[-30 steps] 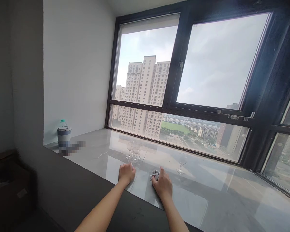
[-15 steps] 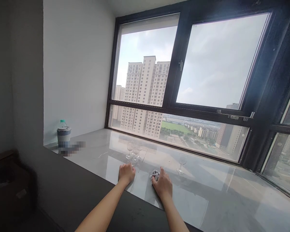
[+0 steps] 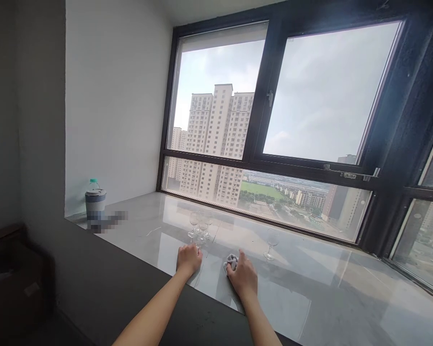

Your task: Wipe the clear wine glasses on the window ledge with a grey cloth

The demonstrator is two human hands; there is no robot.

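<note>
My left hand (image 3: 189, 258) rests near the front edge of the glossy grey window sill (image 3: 137, 245), its fingers curled in and closed. What the curled fingers hold, if anything, is hidden from me. Just beyond it stands a cluster of several clear stemmed glasses (image 3: 202, 227), overlapping one another. To the right, my right hand (image 3: 243, 278) lies on the sill, closed around a crumpled grey-white cloth (image 3: 231, 262) that shows at its left side; the index finger points forward. A single stemmed glass (image 3: 270, 246) stands upright beyond and to the right of that hand, apart from it.
At the sill's left end are a lidded cup (image 3: 95, 202) and a bottle with a green cap (image 3: 93, 182) behind it, beside a blurred dark object (image 3: 111, 220). A dark-framed window (image 3: 263, 120) borders the sill's back. A brown box (image 3: 18, 283) sits low at left.
</note>
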